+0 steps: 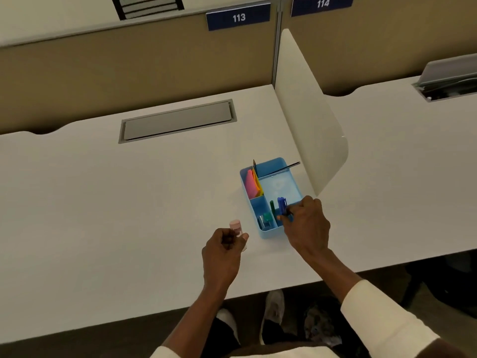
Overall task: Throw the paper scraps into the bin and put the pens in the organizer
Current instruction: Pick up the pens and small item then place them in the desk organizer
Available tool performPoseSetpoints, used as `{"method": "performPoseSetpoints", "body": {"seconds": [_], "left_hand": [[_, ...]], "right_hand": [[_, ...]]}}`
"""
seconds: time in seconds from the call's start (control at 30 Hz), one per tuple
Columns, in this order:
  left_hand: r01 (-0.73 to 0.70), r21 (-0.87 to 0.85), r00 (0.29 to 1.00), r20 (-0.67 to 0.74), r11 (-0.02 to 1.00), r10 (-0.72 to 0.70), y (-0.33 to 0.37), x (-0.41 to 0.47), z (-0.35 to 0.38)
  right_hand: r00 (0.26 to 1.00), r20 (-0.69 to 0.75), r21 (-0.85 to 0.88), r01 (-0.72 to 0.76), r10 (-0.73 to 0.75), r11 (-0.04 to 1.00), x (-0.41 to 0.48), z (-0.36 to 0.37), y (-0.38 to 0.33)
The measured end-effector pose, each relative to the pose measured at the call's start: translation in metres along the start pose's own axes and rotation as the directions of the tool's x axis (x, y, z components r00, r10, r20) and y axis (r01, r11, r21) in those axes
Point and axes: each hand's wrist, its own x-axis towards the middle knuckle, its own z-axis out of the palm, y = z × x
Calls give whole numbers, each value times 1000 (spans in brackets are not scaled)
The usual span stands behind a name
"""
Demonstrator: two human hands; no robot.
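A light blue organizer [277, 164] with several compartments stands on the white desk [129, 202], right of centre. My right hand [307, 223] grips blue pens [282, 204] standing in its near right compartment, next to a dark green pen [271, 206]. Pink, orange and yellow sticky notes [253, 183] fill the left slot. A dark pencil [285, 167] leans over the far rim. My left hand [223, 251] is curled beside a small pink-capped bottle [236, 226]; its fingers hide the bottle's lower part, and whether they grip it is unclear.
A white divider panel [309, 112] rises just right of the organizer. A grey cable hatch [178, 121] sits at the back of the desk. The neighbouring desk has an open hatch [449, 81]. A dark bag [320, 324] lies on the floor by my shoes.
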Motion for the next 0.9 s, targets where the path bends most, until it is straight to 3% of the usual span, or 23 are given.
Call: {"method": "performPoseSetpoints", "body": {"seconds": [0.3, 0.6, 0.77, 0.9], "left_hand": [[-15, 39, 999, 45, 999, 13, 3, -2, 3], [-89, 30, 992, 93, 996, 86, 9, -2, 8], [-191, 8, 972, 139, 982, 188, 17, -10, 17], [-299, 0, 936, 196, 954, 293, 25, -20, 28]], "right_hand": [[986, 146, -34, -75, 79, 997, 15, 3, -9], [980, 188, 136, -98, 72, 986, 11, -17, -7], [998, 42, 367, -52, 40, 929, -25, -38, 0], [989, 138, 620, -130, 56, 774, -48, -44, 3]]}}
